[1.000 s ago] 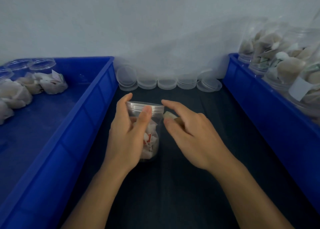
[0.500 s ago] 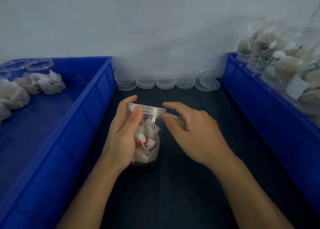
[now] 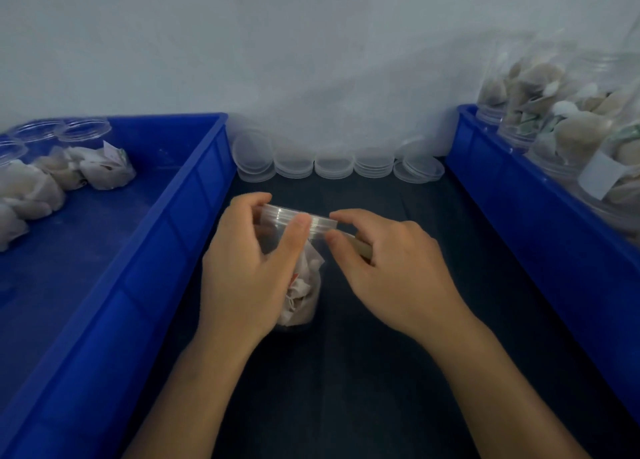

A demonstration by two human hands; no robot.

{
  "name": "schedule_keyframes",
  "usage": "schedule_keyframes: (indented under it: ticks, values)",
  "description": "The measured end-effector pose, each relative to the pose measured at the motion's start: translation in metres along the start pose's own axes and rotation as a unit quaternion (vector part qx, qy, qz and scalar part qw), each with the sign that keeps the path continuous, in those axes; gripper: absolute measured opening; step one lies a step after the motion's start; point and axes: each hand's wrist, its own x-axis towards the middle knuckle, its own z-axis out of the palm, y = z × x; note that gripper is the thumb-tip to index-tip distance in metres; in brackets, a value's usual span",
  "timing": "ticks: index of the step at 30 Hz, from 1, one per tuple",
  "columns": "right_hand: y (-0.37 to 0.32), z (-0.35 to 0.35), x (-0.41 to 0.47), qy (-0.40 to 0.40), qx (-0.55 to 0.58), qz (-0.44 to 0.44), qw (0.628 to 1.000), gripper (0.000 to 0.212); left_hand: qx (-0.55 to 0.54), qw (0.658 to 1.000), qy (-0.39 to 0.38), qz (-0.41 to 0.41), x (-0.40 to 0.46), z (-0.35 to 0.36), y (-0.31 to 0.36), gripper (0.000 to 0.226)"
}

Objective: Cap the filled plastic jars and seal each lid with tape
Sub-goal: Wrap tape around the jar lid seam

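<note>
Head view: clear capped jar (image 3: 304, 285), sachet-filled.

You have a clear, glossy plastic jar (image 3: 304, 285) under a ridged clear lid (image 3: 298, 217), with papery white sachets inside. At twelve o'clock, spare lids (image 3: 334, 165) look smooth and translucent. The blue bins (image 3: 138, 268) are hard plastic with a dull sheen; the table (image 3: 381, 372) is dark and matt.

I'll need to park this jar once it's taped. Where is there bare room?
Bare dark mat lies between the forearms and right of the right hand, up to the right bin. The left bin has bare floor nearer you. Crowded: lid stacks along the wall, and jars filling the right bin.
</note>
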Motion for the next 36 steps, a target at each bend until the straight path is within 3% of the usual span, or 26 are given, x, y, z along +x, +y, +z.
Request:
schedule_keyframes:
  ticks: [7,12,16,21,32,36]
  values:
    - [-0.001,-0.004,-0.002,-0.001,0.004,-0.007,1.0,0.032,0.029,0.999,-0.037,-0.008,-0.003,0.006,0.006,0.091]
    - [0.002,-0.007,-0.001,-0.033,0.025,-0.017,0.999,0.035,0.019,0.998,-0.051,-0.017,0.002,0.005,0.001,0.096]
    - [0.004,-0.01,-0.001,-0.022,-0.02,-0.027,0.999,0.043,0.001,0.998,-0.066,-0.021,0.005,0.005,0.0,0.102]
    - [0.004,-0.003,0.0,-0.002,-0.068,-0.032,0.997,0.044,-0.034,0.997,-0.07,-0.023,0.008,0.003,-0.002,0.096]
    - [-0.002,0.006,-0.001,0.016,-0.016,0.002,1.0,0.038,-0.219,0.965,-0.101,-0.099,0.004,0.001,-0.004,0.058]
    - [-0.002,0.005,-0.001,0.013,-0.014,0.002,1.0,0.037,-0.19,0.973,-0.101,-0.086,0.005,0.001,-0.004,0.074]
